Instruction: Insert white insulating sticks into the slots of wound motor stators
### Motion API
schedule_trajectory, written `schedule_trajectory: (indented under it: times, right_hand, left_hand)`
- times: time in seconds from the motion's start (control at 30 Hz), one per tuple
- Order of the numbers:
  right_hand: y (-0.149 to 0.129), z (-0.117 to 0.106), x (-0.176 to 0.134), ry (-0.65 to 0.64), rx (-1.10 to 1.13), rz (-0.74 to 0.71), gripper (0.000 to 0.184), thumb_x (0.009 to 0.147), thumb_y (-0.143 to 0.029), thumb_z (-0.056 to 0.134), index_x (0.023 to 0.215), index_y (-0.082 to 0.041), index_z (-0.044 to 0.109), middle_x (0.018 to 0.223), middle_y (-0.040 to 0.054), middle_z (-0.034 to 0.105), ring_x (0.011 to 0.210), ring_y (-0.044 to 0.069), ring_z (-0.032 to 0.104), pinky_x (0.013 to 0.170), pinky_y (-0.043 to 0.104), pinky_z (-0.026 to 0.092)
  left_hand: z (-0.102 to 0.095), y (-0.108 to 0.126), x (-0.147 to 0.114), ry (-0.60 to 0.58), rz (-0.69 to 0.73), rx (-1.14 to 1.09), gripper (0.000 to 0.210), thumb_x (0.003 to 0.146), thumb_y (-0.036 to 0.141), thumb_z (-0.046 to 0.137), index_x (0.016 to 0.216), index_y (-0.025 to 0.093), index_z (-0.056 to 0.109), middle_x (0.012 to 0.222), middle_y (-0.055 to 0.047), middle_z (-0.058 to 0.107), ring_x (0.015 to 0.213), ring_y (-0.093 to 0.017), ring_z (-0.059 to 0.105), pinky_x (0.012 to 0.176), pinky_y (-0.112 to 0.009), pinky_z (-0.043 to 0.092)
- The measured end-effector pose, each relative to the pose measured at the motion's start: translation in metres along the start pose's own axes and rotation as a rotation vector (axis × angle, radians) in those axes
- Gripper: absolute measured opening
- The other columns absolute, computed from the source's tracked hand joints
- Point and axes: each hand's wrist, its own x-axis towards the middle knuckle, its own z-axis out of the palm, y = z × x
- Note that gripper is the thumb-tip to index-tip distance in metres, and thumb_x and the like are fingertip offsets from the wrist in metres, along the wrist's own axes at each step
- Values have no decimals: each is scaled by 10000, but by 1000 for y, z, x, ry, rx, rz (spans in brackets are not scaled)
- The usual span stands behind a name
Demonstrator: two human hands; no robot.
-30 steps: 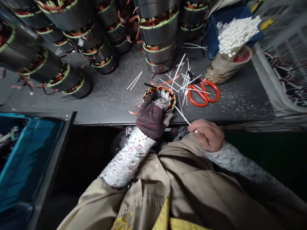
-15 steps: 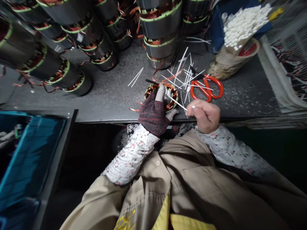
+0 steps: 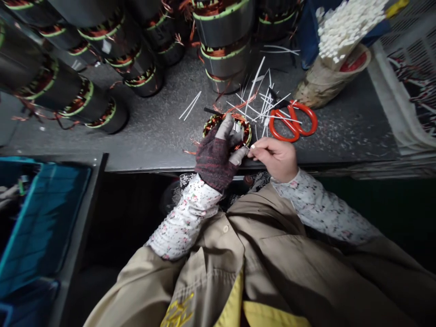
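Copper-wound ring (image 3: 247, 130) near the front edge of the surface (image 3: 160, 125), partly beneath gloved left fingers (image 3: 225, 128), grip unclear; white strip (image 3: 252, 146) pinched in bare right fingers (image 3: 264, 144), liable to buckle if pushed crookedly.

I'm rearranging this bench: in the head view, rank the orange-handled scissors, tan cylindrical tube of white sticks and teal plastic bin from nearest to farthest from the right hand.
1. Orange-handled scissors: just beyond the right hand.
2. Tan cylindrical tube: farther, beyond and rightward.
3. Teal plastic bin: far left.
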Motion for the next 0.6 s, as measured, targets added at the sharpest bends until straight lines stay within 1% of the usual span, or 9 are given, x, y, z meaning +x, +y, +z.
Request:
schedule_trajectory:
  times: [0.03, 0.07, 0.1, 0.17, 0.2, 0.27, 0.37, 0.5, 0.6]
  right_hand:
    - [0, 3, 2, 4, 24, 35, 342, 942, -451, 673, 691, -220, 672, 613, -6, 688, 528, 128, 615, 522, 257, 478]
    - [-1, 4, 4, 2, 30, 61, 344, 941, -468, 680, 703, -220, 679, 592, -16, 671, 496, 118, 587, 505, 253, 465]
    - [-3, 3, 4, -8, 22, 73, 335, 952, -467, 671, 724, -221, 688, 592, -21, 665, 477, 110, 566, 499, 252, 457]
    - [-9, -3, 3, -41, -14, 60, 303, 996, -423, 613, 788, -221, 702, 666, -9, 689, 495, 105, 568, 520, 256, 465]
    - [-13, -6, 3, -57, -39, 36, 294, 1015, -392, 577, 810, -221, 700, 709, 0, 699, 523, 108, 583, 539, 259, 473]
    - [-20, -11, 2, -87, -110, -30, 291, 1029, -342, 526, 810, -223, 677, 753, 17, 698, 603, 128, 617, 588, 274, 486]
    - [-22, -12, 6, -116, -243, -115, 279, 1003, -291, 522, 754, -226, 631, 728, 24, 663, 677, 158, 621, 642, 301, 473]
    - [-11, -6, 15, -172, -345, -46, 263, 933, -243, 587, 671, -222, 567, 649, 0, 580, 604, 148, 534, 585, 307, 384]
    - [-9, -4, 20, -153, -313, 13, 214, 862, -219, 653, 667, -216, 564, 676, -10, 543, 551, 126, 457, 540, 300, 339]
  left_hand:
    - [0, 0, 1, 40, -15, -84, 575, 1083, 374, 446, 1606, 230, 254, 1431, -134, 635, 1216, -195, 710, 1059, -359, 604]
    - [1, 0, 1, 88, -26, -151, 476, 1075, 366, 476, 1533, 252, 413, 1368, -99, 683, 1198, -190, 719, 1065, -366, 603]
    - [1, 1, 2, 128, -30, -187, 369, 1058, 362, 526, 1410, 260, 566, 1292, -74, 725, 1182, -195, 725, 1080, -389, 597]
    - [0, 1, 3, 141, -7, -185, 228, 1029, 354, 591, 1180, 242, 718, 1182, -61, 769, 1155, -207, 733, 1100, -427, 583]
    - [0, 1, 4, 141, -1, -181, 206, 1023, 351, 600, 1126, 240, 740, 1150, -54, 779, 1131, -204, 740, 1091, -429, 586]
    - [-1, 2, 4, 143, -5, -170, 204, 1027, 353, 592, 1113, 251, 746, 1128, -40, 788, 1105, -193, 747, 1065, -421, 599]
    - [-2, 2, 5, 153, 2, -142, 203, 1026, 355, 595, 1102, 247, 749, 1121, -40, 796, 1125, -193, 739, 1055, -414, 599]
    - [-2, -1, 6, 155, 78, -140, 219, 1019, 340, 598, 1121, 215, 746, 1122, -51, 799, 1116, -193, 743, 1040, -401, 598]
    - [-3, -5, 6, 117, 116, -104, 220, 1023, 342, 580, 1133, 244, 743, 1094, -32, 803, 1112, -194, 743, 1069, -429, 575]
